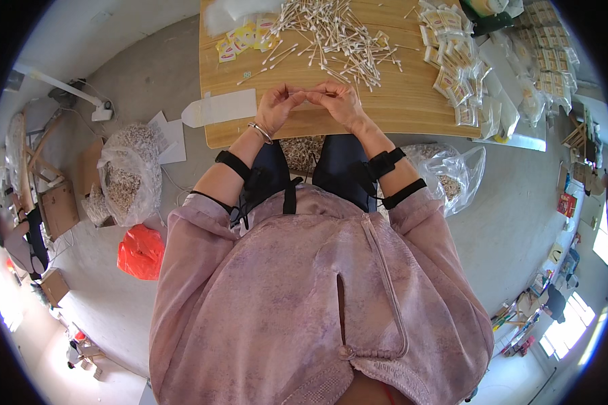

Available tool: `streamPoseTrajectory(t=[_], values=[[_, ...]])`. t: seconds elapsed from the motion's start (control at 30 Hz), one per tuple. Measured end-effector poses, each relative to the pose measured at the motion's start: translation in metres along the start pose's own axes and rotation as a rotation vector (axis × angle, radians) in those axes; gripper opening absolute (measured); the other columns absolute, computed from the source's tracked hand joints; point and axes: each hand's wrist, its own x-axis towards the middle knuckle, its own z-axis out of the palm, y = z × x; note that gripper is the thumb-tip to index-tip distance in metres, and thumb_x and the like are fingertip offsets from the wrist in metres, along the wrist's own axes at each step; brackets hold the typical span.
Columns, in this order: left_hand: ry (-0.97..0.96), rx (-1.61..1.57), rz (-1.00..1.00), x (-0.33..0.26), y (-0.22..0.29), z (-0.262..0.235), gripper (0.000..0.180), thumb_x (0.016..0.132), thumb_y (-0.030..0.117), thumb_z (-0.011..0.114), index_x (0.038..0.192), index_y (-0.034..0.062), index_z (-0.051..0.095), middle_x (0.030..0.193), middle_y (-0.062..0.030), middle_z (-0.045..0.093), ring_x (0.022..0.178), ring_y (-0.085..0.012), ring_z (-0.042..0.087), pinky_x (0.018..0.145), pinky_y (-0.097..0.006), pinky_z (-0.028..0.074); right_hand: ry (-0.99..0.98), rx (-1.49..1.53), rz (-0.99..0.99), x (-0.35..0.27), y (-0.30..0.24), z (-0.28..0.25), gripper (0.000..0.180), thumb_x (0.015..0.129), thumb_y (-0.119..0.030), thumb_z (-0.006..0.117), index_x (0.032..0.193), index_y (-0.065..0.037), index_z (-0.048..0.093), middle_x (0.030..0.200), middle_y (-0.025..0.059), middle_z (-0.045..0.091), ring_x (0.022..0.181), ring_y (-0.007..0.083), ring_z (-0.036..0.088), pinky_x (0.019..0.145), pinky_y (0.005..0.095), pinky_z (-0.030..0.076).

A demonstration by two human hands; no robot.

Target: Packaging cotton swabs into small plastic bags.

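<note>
My left hand (277,108) and my right hand (339,103) meet over the front part of a wooden table (398,111). The fingers of both are closed in a pinch, fingertips touching or nearly so. Whatever lies between them is too small and too covered to make out. Just beyond my hands spreads a loose heap of cotton swabs (338,40), with a few strays toward the left. Small yellow-and-white printed packets (233,44) lie left of the heap. Beside my left hand, a white pointed card (219,109) is flat at the table's front edge.
Filled swab packs (458,64) are piled at the table's right, with more stacked packs (547,61) beyond. Clear sacks of small pieces stand on the floor at left (125,182) and right (452,177). A red bag (142,253) lies at left. Another person (23,236) is far left.
</note>
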Motion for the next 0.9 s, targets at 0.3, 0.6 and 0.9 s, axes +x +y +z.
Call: streamPoseTrajectory(t=[0.3,0.6,0.9], values=[[-0.003,-0.016,-0.065,-0.002,-0.005,0.001,0.008,0.085,0.01,0.062,0.089,0.0037,0.061,0.088,-0.0013,0.063,0.085,-0.0095,0.058,0.083,-0.023,0.045,-0.008,-0.043,0.035,0.004,0.002,-0.004,0.01,0.08,-0.01,0.067,0.086,-0.003,0.07,0.081,0.0012,0.066,0.078,0.0074,0.059,0.071,0.0214,0.047],[0.026,-0.013,-0.038,0.002,0.0,0.001,0.011,0.085,0.01,0.064,0.091,0.0032,0.06,0.087,-0.0009,0.063,0.083,-0.0078,0.058,0.079,-0.022,0.046,0.022,0.223,0.206,-0.003,0.004,-0.008,0.019,0.083,-0.017,0.066,0.092,-0.002,0.069,0.084,0.0001,0.066,0.079,0.0064,0.057,0.075,0.0215,0.045],[-0.015,-0.114,0.055,0.003,-0.009,-0.001,0.011,0.084,0.01,0.066,0.091,0.0037,0.06,0.085,0.0,0.062,0.081,-0.0068,0.057,0.075,-0.021,0.046,-0.006,0.049,0.043,0.002,0.004,-0.01,0.02,0.082,-0.017,0.066,0.093,-0.001,0.069,0.084,0.0008,0.066,0.077,0.0068,0.057,0.072,0.021,0.045]])
